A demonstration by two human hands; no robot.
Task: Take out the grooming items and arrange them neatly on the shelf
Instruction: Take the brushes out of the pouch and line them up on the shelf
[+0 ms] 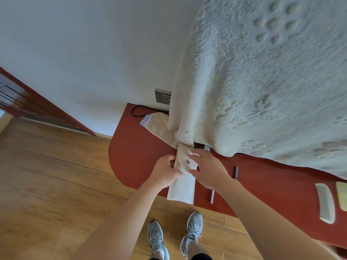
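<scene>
Head view, surface: we see a reddish-brown wooden shelf with a rounded end [131,156] against a white wall, above a wood-plank floor.
Pouch: a long cream fabric pouch with a snap-button flap [183,182] lies across the shelf, its lower end hanging over the front edge.
Left hand [165,173]: grip closed on the pouch's left edge near the flap, thumb on top.
Right hand [208,170]: fingers spread and curved over the flap and the pouch's right edge; we cannot tell whether it grips or only rests there.
Laid-out items: a thin grey rod-shaped tool [213,196] lies just right of the pouch; a short dark stick [236,172] sits near it; a pale wide-toothed comb [325,202] rests well apart to the right, beside a yellow-green flat object [341,197] cut off by the frame.
Overhead: a large fluffy cream towel with paw-print embossing [262,81] hangs over the shelf's back.
Wall: a grey socket [163,96] with a black cable [142,109].
</scene>
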